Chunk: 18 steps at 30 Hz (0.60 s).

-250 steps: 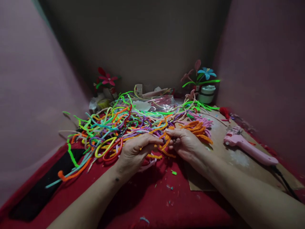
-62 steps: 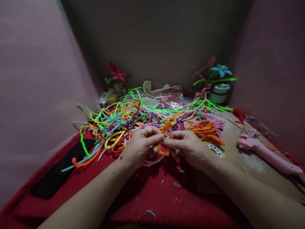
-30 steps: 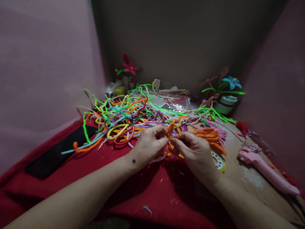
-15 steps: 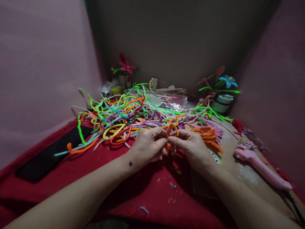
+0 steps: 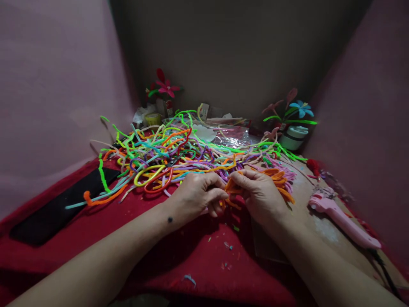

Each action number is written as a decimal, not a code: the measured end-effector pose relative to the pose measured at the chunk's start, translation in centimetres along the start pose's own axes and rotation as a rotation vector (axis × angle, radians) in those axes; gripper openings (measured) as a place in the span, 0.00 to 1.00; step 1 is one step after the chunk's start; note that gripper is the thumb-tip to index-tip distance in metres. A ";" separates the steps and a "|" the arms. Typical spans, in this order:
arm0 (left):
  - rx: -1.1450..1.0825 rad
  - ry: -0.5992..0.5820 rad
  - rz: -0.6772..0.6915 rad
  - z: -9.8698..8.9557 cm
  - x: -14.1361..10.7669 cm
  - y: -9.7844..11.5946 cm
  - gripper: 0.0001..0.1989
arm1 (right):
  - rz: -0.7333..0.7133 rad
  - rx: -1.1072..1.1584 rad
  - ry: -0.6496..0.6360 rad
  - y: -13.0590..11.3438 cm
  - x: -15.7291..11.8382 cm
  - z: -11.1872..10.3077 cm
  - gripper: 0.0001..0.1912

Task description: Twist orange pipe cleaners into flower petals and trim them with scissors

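Observation:
Between my two hands is a bent orange pipe cleaner (image 5: 232, 186), folded into a loop and partly covered by fingers. My right hand (image 5: 263, 194) pinches it between thumb and fingers. At its left side, the thumb and index finger of my left hand (image 5: 198, 194) close on its edge. Just beyond my right hand lies a bundle of orange pipe cleaner pieces (image 5: 281, 184). Scissors with one yellow and one red handle (image 5: 159, 181) rest to the left of my left hand, their blades among the pipe cleaners.
A tangled heap of coloured pipe cleaners (image 5: 188, 149) spreads across the back of the red cloth (image 5: 153, 247). At right, a pink glue gun (image 5: 343, 219) lies on a brown board (image 5: 322, 234). A black flat object (image 5: 60, 207) is at left. Pipe cleaner flowers (image 5: 302, 108) stand behind.
The orange loop, upright before, has tipped down and lies lower between my fingers. My right hand has turned over it, and the whole view has shifted slightly.

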<state>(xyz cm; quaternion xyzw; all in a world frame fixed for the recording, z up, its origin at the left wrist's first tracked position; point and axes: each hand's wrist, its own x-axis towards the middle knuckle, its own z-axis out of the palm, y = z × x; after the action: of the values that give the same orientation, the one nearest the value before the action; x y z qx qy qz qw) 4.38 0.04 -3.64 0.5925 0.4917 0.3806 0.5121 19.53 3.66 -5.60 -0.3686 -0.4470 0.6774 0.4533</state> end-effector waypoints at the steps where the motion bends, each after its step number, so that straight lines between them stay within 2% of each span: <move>1: -0.053 -0.029 -0.009 -0.1 0.0 0.3 0.03 | 0.005 0.032 -0.005 -0.1 0.0 0.0 0.12; 4: -0.134 -0.124 -0.020 -0.7 0.0 0.9 0.07 | 0.004 0.117 -0.044 -0.4 0.0 0.2 0.12; 7: -0.117 -0.185 -0.037 -1.3 0.2 0.9 0.08 | 0.002 0.166 -0.083 -0.6 0.0 0.4 0.11; 13: -0.038 -0.159 -0.029 -1.8 0.5 0.3 0.07 | 0.057 0.177 -0.113 -0.4 0.2 0.1 0.10; 18: 0.137 -0.167 0.039 -2.2 0.3 0.3 0.06 | -0.016 0.159 -0.075 -0.4 0.3 0.0 0.10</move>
<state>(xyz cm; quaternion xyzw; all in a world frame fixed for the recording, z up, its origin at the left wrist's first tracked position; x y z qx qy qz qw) 2.42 0.87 -2.91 0.6654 0.4606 0.3053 0.5019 19.54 4.07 -5.27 -0.3023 -0.4113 0.7204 0.4695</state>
